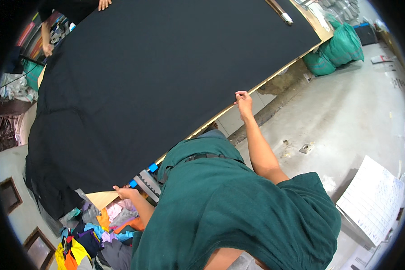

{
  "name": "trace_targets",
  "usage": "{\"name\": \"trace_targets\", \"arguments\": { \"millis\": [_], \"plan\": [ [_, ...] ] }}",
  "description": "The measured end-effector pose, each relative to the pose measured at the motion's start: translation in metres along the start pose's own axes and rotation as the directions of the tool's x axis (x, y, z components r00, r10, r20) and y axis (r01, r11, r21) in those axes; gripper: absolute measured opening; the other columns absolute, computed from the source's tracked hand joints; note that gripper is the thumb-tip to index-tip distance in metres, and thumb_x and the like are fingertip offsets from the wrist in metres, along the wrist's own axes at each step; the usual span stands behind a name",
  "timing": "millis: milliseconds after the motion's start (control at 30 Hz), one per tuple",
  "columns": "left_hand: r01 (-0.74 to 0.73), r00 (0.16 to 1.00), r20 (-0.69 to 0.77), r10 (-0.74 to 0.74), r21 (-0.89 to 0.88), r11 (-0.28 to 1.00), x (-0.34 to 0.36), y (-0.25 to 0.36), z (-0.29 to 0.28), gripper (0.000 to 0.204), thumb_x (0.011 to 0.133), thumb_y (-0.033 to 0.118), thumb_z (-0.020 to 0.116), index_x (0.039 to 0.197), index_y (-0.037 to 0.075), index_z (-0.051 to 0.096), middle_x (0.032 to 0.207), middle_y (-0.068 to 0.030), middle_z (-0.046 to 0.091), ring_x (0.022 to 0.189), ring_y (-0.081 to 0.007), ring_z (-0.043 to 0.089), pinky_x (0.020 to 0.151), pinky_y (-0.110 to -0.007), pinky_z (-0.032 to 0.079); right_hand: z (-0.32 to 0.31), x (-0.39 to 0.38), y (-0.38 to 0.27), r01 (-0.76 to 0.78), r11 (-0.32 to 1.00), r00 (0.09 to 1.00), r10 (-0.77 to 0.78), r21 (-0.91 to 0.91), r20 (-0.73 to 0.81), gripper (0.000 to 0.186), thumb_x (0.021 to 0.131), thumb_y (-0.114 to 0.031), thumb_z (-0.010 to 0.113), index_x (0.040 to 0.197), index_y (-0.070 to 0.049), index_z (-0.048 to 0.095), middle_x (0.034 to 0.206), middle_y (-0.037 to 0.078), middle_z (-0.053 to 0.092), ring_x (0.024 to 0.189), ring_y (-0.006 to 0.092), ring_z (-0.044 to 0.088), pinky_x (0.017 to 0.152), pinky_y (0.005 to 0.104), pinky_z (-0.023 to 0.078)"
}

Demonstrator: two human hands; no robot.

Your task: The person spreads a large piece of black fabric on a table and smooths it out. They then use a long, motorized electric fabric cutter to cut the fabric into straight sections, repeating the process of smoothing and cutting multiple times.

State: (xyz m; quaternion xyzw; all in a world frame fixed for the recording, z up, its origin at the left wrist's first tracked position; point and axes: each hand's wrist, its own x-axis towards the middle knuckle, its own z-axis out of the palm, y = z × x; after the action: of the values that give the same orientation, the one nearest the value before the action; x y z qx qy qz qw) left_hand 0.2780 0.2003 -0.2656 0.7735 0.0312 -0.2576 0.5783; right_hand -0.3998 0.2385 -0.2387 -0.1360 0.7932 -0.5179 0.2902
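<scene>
A large black cloth (157, 76) lies spread over a long wooden table (274, 76). My right hand (243, 101) pinches the cloth's near edge at the table's rim. My left hand (125, 192) grips the cloth's edge at its near left corner, next to a bare wooden corner (101, 198) of the table. I wear a dark green shirt (238, 211). At the far end of the table another person's hand (104, 4) rests on the cloth.
Bright cloth scraps (94, 234) are piled under the table's left corner. Green sacks (337, 49) stand on the concrete floor at the far right. A white printed sheet (373, 198) lies at the lower right. A metal-tipped tool (281, 13) lies at the cloth's far edge.
</scene>
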Motion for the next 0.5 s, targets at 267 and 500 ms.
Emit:
{"name": "trace_targets", "arguments": {
  "millis": [267,500],
  "plan": [
    [-0.205,0.976,0.109,0.19,0.147,0.968,0.0,-0.002,-0.002,0.054,0.108,0.044,0.062,0.107,-0.009,0.069,0.091,-0.0185,0.07,0.069,-0.0243,0.063,0.055,-0.035,0.051,0.003,0.0,-0.005,-0.031,0.999,0.999,0.032,-0.044,0.017,0.014,0.103,-0.016,0.066,0.114,-0.009,0.071,0.085,0.001,0.067,0.068,0.0108,0.064,0.061,0.0276,0.048],
    [-0.533,0.823,-0.093,0.56,0.215,0.818,-0.004,0.011,-0.001,0.063,0.106,0.047,0.064,0.105,-0.016,0.072,0.104,-0.0283,0.074,0.085,-0.0341,0.064,0.08,-0.048,0.054,-0.002,-0.002,0.0,0.072,0.997,0.986,-0.066,-0.037,0.156,0.02,0.103,-0.019,0.066,0.119,-0.01,0.076,0.091,0.003,0.069,0.074,0.0117,0.067,0.067,0.029,0.059]
  ]
}}
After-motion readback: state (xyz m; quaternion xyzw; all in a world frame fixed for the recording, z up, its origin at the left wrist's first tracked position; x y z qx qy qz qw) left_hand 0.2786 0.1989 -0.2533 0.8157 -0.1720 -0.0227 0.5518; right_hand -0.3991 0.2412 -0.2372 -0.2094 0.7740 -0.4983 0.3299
